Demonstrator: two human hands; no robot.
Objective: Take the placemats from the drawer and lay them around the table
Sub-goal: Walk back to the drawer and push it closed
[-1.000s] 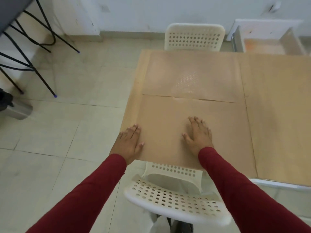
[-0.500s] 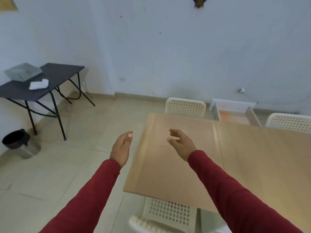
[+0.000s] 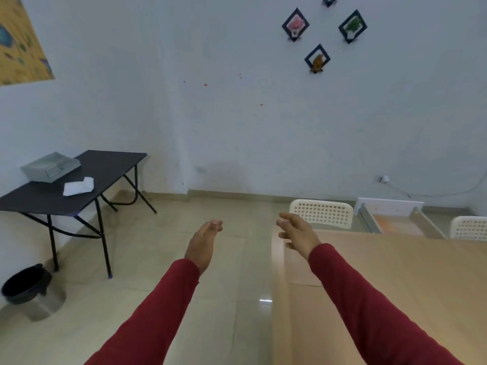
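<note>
Tan placemats [image 3: 303, 270] lie flat on the wooden table [image 3: 421, 285] at the right, their edges blurred. My left hand [image 3: 204, 242] hangs empty in the air over the floor, left of the table's edge, fingers loosely apart. Above the table's near-left corner my right hand [image 3: 296, 233] is raised, fingers spread, holding nothing. An open white drawer [image 3: 400, 221] with an orange-stained bottom stands behind the table against the wall.
White perforated chairs [image 3: 321, 213] stand at the table's far side, another [image 3: 469, 227] at the right edge. A black folding table [image 3: 87, 180] holding a grey tray and white cloth is at the left, with a dark bin [image 3: 26, 288] below.
Both hands lifted off the placemat they were pressing flat and now hang empty in the air. The view swung up and to the left, toward the wall.
</note>
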